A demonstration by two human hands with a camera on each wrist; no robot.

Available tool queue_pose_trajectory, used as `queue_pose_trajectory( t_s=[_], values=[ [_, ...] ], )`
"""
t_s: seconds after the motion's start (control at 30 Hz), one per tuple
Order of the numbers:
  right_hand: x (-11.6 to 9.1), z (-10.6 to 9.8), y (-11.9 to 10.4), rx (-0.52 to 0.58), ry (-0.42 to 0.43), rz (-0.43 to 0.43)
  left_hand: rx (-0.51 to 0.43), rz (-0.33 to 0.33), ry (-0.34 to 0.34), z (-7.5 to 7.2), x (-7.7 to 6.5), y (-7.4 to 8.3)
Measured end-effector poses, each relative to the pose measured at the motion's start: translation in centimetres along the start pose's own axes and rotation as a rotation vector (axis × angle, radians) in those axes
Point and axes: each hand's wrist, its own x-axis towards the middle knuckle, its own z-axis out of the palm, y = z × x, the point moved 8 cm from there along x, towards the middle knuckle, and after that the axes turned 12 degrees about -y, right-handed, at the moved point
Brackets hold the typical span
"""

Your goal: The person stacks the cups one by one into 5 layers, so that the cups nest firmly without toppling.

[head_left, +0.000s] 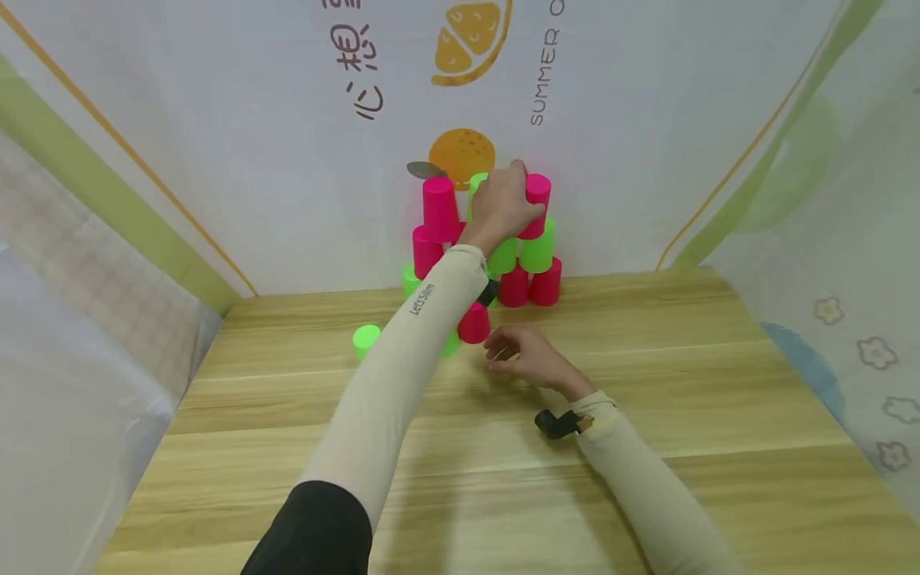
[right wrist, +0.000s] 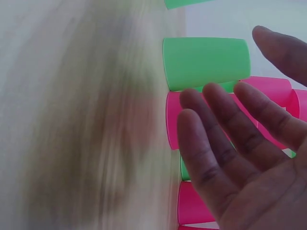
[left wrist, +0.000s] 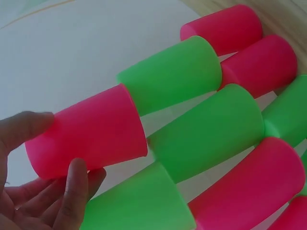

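Pink and green upside-down cups stand stacked in tiers against the back sheet. At the upper right of the stack, my left hand holds a pink cup, thumb on one side and fingers on the other. That cup's rim rests at the green cup below. Another green top-tier cup is partly behind the hand. Lower and nearer, my right hand hovers with loosely bent fingers and nothing in them, close to a front pink cup. A green cup beside that one is partly covered by my left forearm.
A separate green cup stands left of the stack on the wooden table. Pink cups form the stack's left side. A printed white sheet hangs directly behind. My left forearm crosses in front of the stack.
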Motion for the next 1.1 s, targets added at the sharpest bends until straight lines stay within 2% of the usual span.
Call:
queue_pose_trajectory(
  t_s=[0.37, 0.63, 0.73, 0.9, 1.0, 1.1],
  values=[
    [0.5, 0.7, -0.3, 0.035, 0.001, -0.047, 0.108, 0.0, 0.086, 0.0, 0.2, 0.1],
    [0.9, 1.3, -0.3, 0.046, -0.008, -0.034, 0.276, 0.063, 0.194, 0.0, 0.0, 0.6],
    [0.8, 1.3, -0.4, 0.035, -0.012, -0.016, 0.305, 0.088, 0.222, 0.0, -0.3, 0.9],
    [0.7, 0.3, -0.4, 0.003, 0.015, 0.017, 0.263, 0.105, 0.252, -1.0, -1.5, 1.3],
    [0.8, -0.9, -0.7, -0.003, 0.059, 0.003, 0.181, 0.134, 0.269, -1.9, -2.8, 1.2],
    [1.1, -2.3, -1.2, -0.023, 0.143, -0.03, 0.083, 0.175, 0.295, -2.7, -4.4, 0.5]
  ],
)
